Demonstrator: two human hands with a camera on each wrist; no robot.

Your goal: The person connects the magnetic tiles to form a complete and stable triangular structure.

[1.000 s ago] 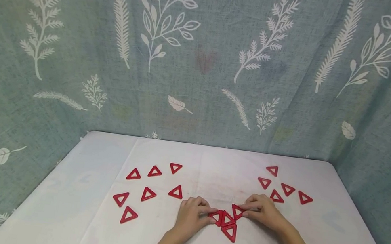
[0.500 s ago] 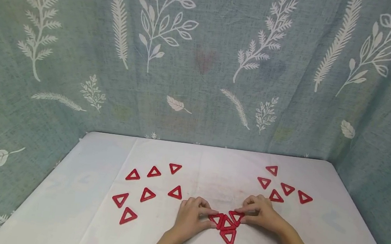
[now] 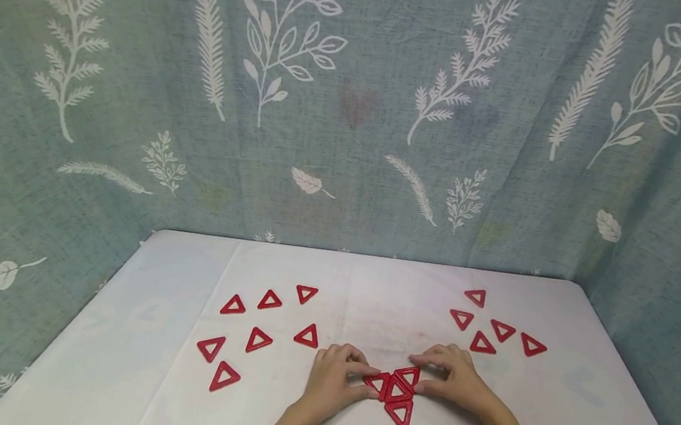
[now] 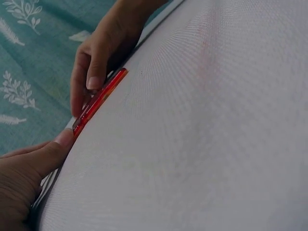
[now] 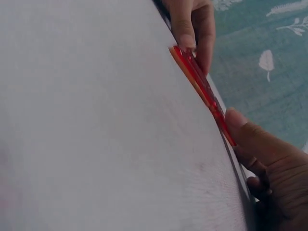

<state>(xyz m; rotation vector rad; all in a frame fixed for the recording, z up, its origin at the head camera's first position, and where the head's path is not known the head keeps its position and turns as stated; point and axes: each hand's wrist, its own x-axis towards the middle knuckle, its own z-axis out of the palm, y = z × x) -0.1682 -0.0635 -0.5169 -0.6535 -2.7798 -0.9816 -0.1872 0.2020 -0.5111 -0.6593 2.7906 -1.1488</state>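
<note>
The upper-right red triangle lies immediately left of the right grip, flat, with one side facing the thumb of the right hand and another sloping against, or just beside, the centre triangle. It has no clear long axis; that sloping side sets the direction, so any nudge from the right grip should bear leftward and toward the person. The right hand is nearer: its thumb seems to touch the triangle's near corner, while its forefinger stands spread, just beyond the far side.

The left hand pinches the left triangle between thumb and finger, so its grip seems to brace the group. The lower triangle adjoins the centre one, between both grips and nearer the person.

Farther out on the worktop, loose triangles lie beyond and left of the left grip; five others lie beyond the right.
</note>
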